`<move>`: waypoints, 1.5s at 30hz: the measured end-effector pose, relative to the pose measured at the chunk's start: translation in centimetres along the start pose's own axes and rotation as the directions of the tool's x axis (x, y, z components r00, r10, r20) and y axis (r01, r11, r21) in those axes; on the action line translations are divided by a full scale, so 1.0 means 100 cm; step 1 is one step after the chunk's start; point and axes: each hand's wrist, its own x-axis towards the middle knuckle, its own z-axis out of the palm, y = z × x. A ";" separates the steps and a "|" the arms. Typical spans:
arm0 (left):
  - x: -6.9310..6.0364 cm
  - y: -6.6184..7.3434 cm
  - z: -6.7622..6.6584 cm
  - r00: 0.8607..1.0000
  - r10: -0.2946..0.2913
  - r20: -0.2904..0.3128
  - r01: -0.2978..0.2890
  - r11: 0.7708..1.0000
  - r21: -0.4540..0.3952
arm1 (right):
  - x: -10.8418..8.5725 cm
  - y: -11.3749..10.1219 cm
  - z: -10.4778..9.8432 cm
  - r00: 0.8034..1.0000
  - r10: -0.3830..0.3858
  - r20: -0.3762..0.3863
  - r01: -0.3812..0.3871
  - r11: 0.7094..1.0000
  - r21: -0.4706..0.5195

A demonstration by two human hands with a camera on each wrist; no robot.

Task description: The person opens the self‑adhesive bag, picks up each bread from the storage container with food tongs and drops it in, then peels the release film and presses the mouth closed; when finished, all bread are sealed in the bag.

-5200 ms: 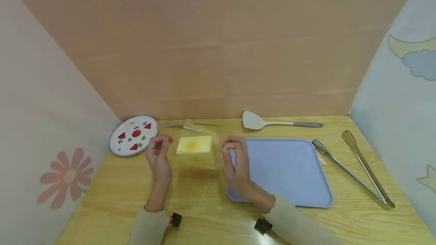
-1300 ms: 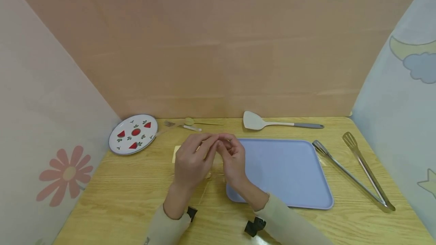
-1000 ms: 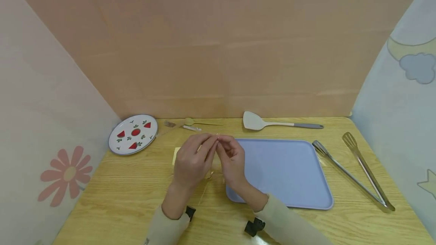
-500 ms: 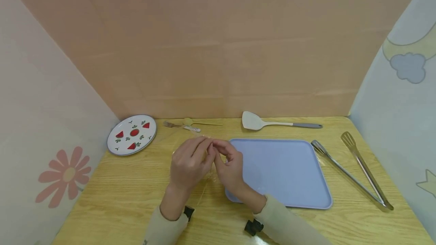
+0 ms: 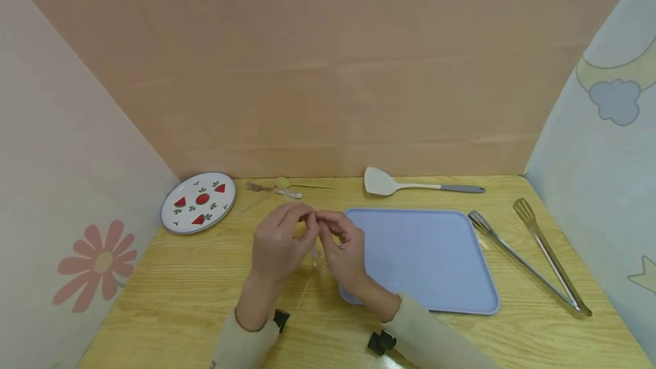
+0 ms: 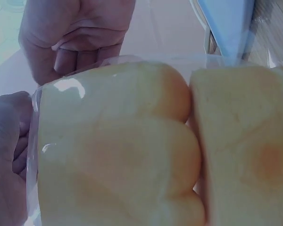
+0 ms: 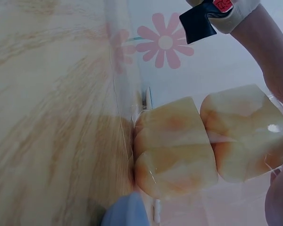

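A clear plastic bag (image 6: 212,60) of pale yellow bread (image 6: 118,141) with browned spots fills much of the left wrist view. Seen from the right wrist, the bread (image 7: 177,150) forms two rows inside the clear film. In the head view both hands meet at the bag's top, fingertips together. My left hand (image 5: 277,241) pinches the film with curled fingers and thumb. Close against it, my right hand (image 5: 345,249) pinches the same edge. From the head, the hands hide the bread, and only crinkled film (image 5: 319,261) shows between the wrists.
Right of the hands lies a blue tray (image 5: 420,261), with metal tongs (image 5: 543,249) beyond it. A white spatula (image 5: 381,182), a gold spoon (image 5: 284,183) and a fork (image 5: 254,187) line the back edge. A patterned plate (image 5: 187,192) lies back left.
About five seconds ago the hands were apart with the bread visible between them; now their fingertips meet. In the last second both hands have shifted slightly left, and the left hand has turned a little.
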 end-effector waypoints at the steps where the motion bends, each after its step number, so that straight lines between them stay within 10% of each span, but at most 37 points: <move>1: 0.000 -0.001 0.000 1.000 -0.009 0.005 0.009 1.000 -0.018 | 0.000 0.000 0.000 1.000 0.003 -0.001 -0.003 1.000 0.004; 17: 0.003 -0.007 -0.011 0.976 0.192 0.107 -0.198 0.979 0.051 | 0.002 0.001 -0.001 0.999 -0.047 0.005 0.047 0.997 -0.056; 45: -0.001 -0.015 -0.009 0.983 0.153 0.103 -0.152 0.988 -0.024 | 0.001 0.002 -0.003 0.996 -0.068 0.051 0.074 0.988 -0.132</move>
